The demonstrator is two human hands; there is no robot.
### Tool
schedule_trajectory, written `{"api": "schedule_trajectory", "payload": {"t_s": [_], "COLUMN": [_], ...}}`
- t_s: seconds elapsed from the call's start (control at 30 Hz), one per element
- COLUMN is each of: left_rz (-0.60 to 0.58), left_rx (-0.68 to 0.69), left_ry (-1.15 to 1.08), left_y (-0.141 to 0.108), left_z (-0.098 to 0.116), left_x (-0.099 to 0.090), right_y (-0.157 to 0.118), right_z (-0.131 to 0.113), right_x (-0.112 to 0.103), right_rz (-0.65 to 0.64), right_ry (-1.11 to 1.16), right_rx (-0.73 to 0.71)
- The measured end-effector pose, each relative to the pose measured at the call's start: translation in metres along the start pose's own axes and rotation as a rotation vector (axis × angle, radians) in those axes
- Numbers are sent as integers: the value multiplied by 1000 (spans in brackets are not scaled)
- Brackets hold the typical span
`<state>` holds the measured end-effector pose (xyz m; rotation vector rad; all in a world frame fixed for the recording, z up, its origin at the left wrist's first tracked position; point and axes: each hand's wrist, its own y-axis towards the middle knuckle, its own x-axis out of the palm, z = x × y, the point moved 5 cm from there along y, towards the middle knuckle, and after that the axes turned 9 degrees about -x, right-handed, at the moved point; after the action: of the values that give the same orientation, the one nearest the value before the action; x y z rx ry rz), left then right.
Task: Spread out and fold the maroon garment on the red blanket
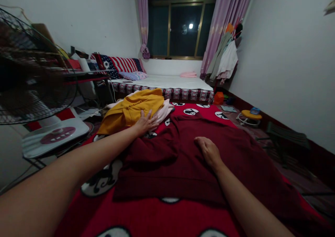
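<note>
A dark maroon sweatshirt [162, 181] lies spread over the red patterned blanket [146, 216], with its sleeve on the left bunched. Over the middle of the sweatshirt is my right hand [208, 150], its fingers curled in and pressed together. No cloth shows gathered in it; whether it rests on the fabric is hard to tell. My left hand [146, 123] has its fingers spread against the near right side of a clothes pile. On top of that pile is a mustard-yellow garment [131, 108], and a pale pink garment [165, 110] sticks out beneath it.
A fan [34, 69] stands close on the left, above a white appliance [56, 135]. Behind it is a cluttered desk [91, 73]. A bed [162, 81] lies under the window. On the right are a yellow stool [250, 115], a dark folding stool [288, 135] and hanging clothes [227, 60].
</note>
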<state>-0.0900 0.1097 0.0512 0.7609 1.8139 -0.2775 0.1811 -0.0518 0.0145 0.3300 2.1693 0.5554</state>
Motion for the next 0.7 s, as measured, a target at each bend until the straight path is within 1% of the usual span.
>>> {"api": "schedule_trajectory", "payload": {"t_s": [0.1, 0.23, 0.33, 0.43, 0.53, 0.63, 0.7], "left_rz": [21, 54, 40, 14, 28, 30, 19], "left_rx": [35, 76, 75, 81, 107, 115, 122], "left_ry": [-16, -95, -152, -216, -271, -275, -249], "left_y": [4, 5, 4, 0, -6, -13, -15], "left_z": [-7, -17, -25, -34, -43, -50, -53], "left_x": [4, 8, 8, 9, 10, 14, 12], "right_y": [0, 0, -1, -1, -1, -1, 0], "right_z": [1, 3, 5, 6, 8, 10, 9], "right_x": [0, 0, 0, 0, 0, 0, 1], "right_rz": [8, 15, 17, 12, 2, -11, -16], "right_ry": [46, 84, 104, 119, 132, 123, 103], "right_rx": [-12, -1, 11, 18, 26, 30, 17]}}
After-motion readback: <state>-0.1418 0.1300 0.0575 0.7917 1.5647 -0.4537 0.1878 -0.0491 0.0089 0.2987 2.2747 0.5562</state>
